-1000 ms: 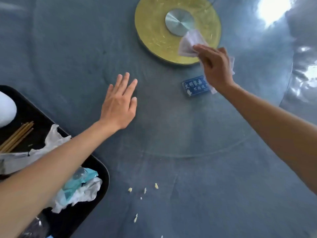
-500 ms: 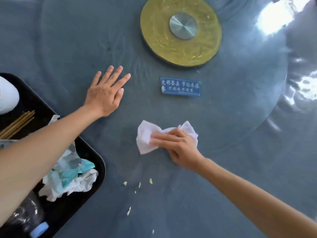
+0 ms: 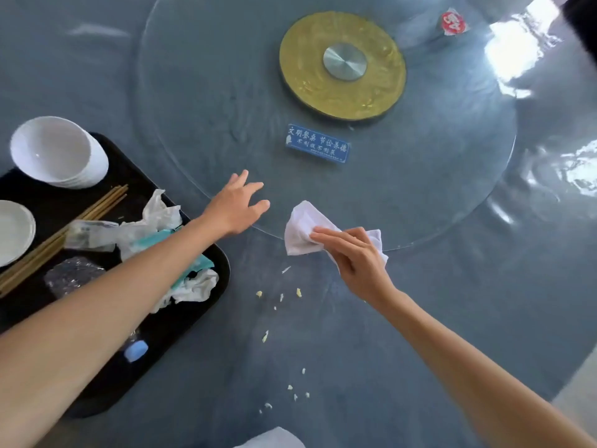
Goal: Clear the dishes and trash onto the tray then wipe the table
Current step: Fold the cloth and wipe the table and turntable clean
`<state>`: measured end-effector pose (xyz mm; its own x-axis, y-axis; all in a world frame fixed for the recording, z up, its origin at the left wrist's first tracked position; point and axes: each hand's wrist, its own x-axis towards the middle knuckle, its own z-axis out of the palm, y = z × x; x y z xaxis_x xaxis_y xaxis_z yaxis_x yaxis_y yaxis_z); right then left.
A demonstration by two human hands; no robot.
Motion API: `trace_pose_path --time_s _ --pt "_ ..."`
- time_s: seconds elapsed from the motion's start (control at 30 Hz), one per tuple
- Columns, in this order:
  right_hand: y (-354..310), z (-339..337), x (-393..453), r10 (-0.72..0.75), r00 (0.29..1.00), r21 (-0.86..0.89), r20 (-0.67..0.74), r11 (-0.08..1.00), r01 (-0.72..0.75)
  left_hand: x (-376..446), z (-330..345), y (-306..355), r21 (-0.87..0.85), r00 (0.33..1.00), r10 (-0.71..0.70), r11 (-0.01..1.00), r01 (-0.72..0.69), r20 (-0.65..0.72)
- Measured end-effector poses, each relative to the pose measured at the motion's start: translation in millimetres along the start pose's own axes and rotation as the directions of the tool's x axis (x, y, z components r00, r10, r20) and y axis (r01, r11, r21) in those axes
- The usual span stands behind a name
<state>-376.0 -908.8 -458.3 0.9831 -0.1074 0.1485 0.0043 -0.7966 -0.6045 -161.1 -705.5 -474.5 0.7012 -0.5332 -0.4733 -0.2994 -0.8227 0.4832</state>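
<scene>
Far left, well away from either hand, there's a black tray (image 3: 206,299) sitting on the blue-grey counter (image 3: 420,334). It's pretty loaded: a stack of white bowls (image 3: 58,151) at the back, a white plate (image 3: 14,232) at the left edge, a bundle of chopsticks (image 3: 64,232) lying diagonally, then a heap of crumpled wrappers and napkins (image 3: 155,221) and a plastic bottle with a blue cap (image 3: 135,350) nearer the front.

The left arm reaches across the tray. The left hand (image 3: 234,206) is flat-ish over the near edge of the glass turntable (image 3: 193,92), fingers (image 3: 240,179) spread and relaxed, not holding anything. Can't quite tell if the palm actually touches the glass or just hovers.

Just right of those fingers is the white cloth (image 3: 302,226), bunched up and lying across the turntable's rim. The right hand (image 3: 352,257) pinches it, fingers (image 3: 326,236) stretched over the top with the thumb under, and a bit of cloth sticks out behind the hand.

Below both hands, little yellowish crumbs (image 3: 281,294) are scattered on the counter, with more further toward the person.

Beyond the fingers, on the glass, there's a blue sign (image 3: 318,145) with white writing, and behind it the gold disc (image 3: 342,64) with a silver hub. Far right at the back, a small red-and-white packet (image 3: 452,22).
</scene>
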Motion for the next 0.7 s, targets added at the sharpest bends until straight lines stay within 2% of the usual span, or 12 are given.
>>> trace_pose_path --time_s 0.07,0.1,0.13,0.2,0.23,0.3,0.37,0.53,0.7 --pt "-7.1 2.7 6.1 -0.010 1.000 -0.009 -0.019 1.000 0.009 -25.0 -5.9 16.6 -0.162 0.983 0.182 0.970 -0.183 -0.022" --pt "-11.7 6.1 8.9 -0.017 1.000 -0.009 -0.025 1.000 0.017 -40.9 -7.1 25.1 -0.184 0.955 0.292 0.938 -0.295 -0.045" --pt "-16.6 11.0 10.9 -0.025 0.999 -0.011 -0.023 1.000 0.024 -56.2 -5.5 31.1 -0.163 0.921 0.384 0.907 -0.389 -0.066" --pt "-26.2 23.1 13.0 -0.045 0.999 -0.020 0.003 0.999 0.045 -78.4 4.0 35.1 0.016 0.860 0.500 0.865 -0.501 -0.100" --pt "-30.2 29.1 13.1 -0.065 0.998 -0.032 0.024 0.997 0.066 -84.7 10.9 34.3 0.148 0.849 0.519 0.851 -0.504 -0.098" --pt "-34.4 40.1 10.2 -0.115 0.991 -0.081 0.061 0.989 0.120 -90.6 24.5 33.4 0.368 0.884 0.462 0.835 -0.408 -0.069" --pt "-34.0 49.2 4.9 -0.142 0.987 -0.128 0.073 0.980 0.151 -91.0 41.6 29.9 0.463 0.925 0.373 0.834 -0.300 -0.073" --pt "-21.9 60.5 -8.4 -0.146 0.982 -0.182 0.116 0.969 0.165 -91.8 69.1 15.5 0.504 0.962 0.250 0.848 -0.162 -0.112" --pt "-24.3 61.0 -15.9 -0.041 0.994 -0.172 0.103 0.983 0.058 -93.6 85.7 14.4 0.374 0.961 0.230 0.914 -0.159 -0.153"
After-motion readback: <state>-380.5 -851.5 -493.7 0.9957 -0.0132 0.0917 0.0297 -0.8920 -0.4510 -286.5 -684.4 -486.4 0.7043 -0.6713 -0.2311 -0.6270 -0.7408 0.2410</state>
